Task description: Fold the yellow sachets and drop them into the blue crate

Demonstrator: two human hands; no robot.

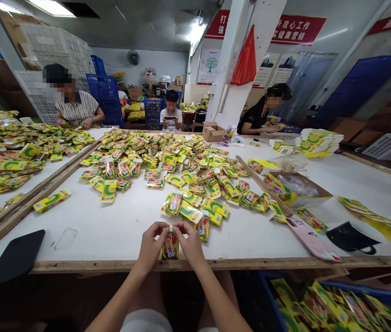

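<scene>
My left hand [151,245] and my right hand [190,243] both pinch the top of one small yellow and green packet [170,246], holding it upright over the near edge of the white table [119,226]. Just beyond my fingers lie a few loose packets [195,210]. A wide heap of the same packets [167,159] covers the middle of the table.
A blue bin of packets [333,306] sits below the table at right. A cardboard box with a plastic bag [295,186], a pink card [311,240], a black pouch [349,237] and a black phone [14,260] lie nearby. Three people sit at the far side.
</scene>
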